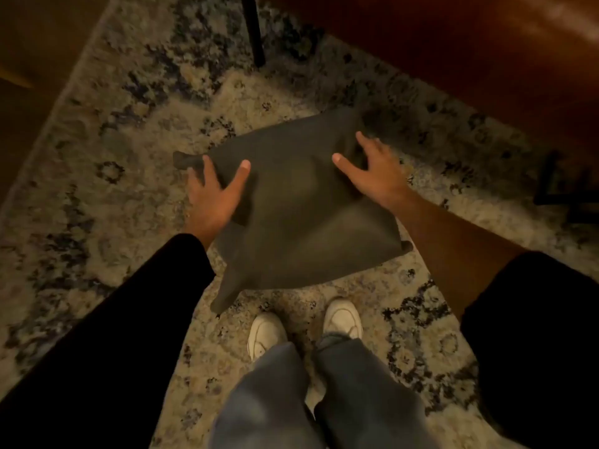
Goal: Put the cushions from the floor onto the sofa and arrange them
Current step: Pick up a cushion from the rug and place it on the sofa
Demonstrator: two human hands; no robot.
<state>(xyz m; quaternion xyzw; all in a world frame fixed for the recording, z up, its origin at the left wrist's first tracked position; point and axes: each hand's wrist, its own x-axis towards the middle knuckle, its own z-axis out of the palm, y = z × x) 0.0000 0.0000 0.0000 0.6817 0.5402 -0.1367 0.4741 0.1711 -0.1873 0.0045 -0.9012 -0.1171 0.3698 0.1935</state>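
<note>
While the left hand [212, 196] lies spread wide on one side of a dark cushion [301, 222], thumb laid across the top, the right hand [372, 176] presses the opposite side, equally wide and flat. Neither is seen curling into the fabric. The cushion sits between them above a patterned rug [129, 140], just ahead of the person's white shoes [343, 319]. In the dim, blurred light it is hard to say whether it rests on the rug or has cleared it. A brown sofa [453, 66] fills the upper right corner, close by. A sound lift probably calls for fingers tucked under both edges so the soft filling does not sag and slip. A turn to the right would then carry it to the seat, clear of the thin black leg [254, 30] beside the sofa.
</note>
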